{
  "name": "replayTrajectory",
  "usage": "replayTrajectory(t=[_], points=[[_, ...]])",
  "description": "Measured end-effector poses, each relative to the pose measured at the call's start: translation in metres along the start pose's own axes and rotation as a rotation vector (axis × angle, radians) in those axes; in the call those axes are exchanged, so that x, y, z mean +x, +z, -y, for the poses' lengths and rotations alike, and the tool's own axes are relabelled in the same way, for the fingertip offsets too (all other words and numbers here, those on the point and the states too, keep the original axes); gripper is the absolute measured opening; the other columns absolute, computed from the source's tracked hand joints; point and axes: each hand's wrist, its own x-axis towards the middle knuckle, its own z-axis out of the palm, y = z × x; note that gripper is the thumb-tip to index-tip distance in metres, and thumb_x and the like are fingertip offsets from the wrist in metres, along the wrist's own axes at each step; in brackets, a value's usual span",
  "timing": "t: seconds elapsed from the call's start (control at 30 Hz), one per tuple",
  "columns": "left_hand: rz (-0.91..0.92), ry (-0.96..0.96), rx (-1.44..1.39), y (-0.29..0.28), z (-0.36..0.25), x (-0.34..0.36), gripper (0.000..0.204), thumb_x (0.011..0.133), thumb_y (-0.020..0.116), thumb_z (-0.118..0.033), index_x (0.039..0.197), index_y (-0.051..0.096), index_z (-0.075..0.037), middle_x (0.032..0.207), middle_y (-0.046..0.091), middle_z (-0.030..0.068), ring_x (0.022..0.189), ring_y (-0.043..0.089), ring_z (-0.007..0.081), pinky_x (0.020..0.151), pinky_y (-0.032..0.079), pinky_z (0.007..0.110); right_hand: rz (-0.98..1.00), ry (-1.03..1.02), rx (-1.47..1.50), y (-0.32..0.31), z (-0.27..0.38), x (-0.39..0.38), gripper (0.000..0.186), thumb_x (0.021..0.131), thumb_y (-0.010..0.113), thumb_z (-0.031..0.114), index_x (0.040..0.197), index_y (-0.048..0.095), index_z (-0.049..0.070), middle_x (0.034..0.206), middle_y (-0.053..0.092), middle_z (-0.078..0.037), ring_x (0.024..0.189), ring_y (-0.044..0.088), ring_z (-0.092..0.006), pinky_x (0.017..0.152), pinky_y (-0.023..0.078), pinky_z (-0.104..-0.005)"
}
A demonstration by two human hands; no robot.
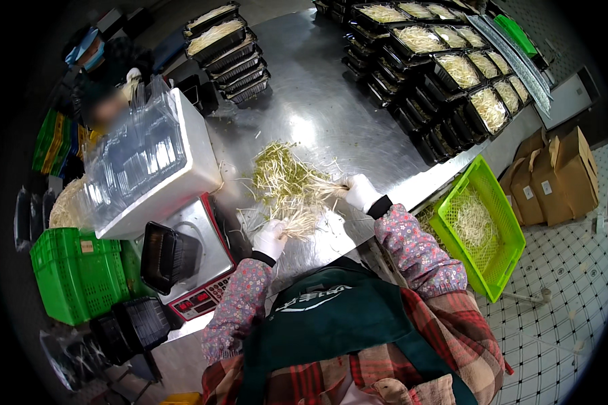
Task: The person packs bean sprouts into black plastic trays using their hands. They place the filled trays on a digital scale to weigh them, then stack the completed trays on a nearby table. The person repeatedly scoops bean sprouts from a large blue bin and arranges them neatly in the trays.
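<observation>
A loose heap of bean sprouts [277,177], with greenish tops and pale stems, lies on the steel table [297,61] in front of me. My left hand [270,239], in a white glove, closes on a bunch of sprouts at the heap's near side. On the heap's right, my right hand [363,194], gloved alike, grips the stem ends of another bunch that stretches back into the heap. To the left of my left hand stands a red-framed scale [199,300] bearing a black plastic tray [172,258]. The tray's inside looks bare.
A white foam box [206,145] holds stacked transparent lids [138,152]. Filled sprout trays [419,39] are stacked far right, others [230,57] far left. A lime basket [513,250] with sprouts stands right, a green crate [74,277] left. Across the table is another person [111,74].
</observation>
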Motion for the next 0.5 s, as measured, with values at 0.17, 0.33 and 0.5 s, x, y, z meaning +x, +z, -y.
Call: replayTrajectory(t=[0.17,0.33,0.5], points=[[0.008,-0.135,0.037,0.011,-0.043,0.009,0.057,0.073,0.075,-0.009,0.128,0.060,-0.010,0.124,0.061,0.0124,0.118,0.056,0.0299,0.097,0.049,0.037,0.198,-0.152,-0.251,0.053,0.011,0.005,0.038,0.080,0.066,0.017,0.118,0.067,0.009,0.104,0.068,-0.021,0.099,0.064,-0.0371,0.088,0.051,-0.0428],[-0.192,-0.185,-0.288,-0.041,-0.047,-0.031,0.037,0.075,0.075,-0.006,0.112,0.068,-0.006,0.115,0.066,0.0099,0.099,0.065,0.0234,0.082,0.053,0.030,0.151,-0.174,-0.203,0.051,-0.015,0.006,0.080,0.077,0.075,0.033,0.144,0.040,0.005,0.146,0.039,-0.026,0.134,0.040,-0.0388,0.109,0.037,-0.0391],[-0.616,-0.213,-0.183,-0.129,-0.053,-0.083,0.036,0.076,0.077,-0.002,0.110,0.068,-0.007,0.110,0.066,0.0060,0.093,0.062,0.0158,0.067,0.049,0.025,0.160,-0.163,-0.564,0.063,0.053,-0.025,0.122,0.062,0.082,0.056,0.149,0.021,-0.003,0.151,0.027,-0.031,0.138,0.034,-0.0410,0.108,0.038,-0.0478]])
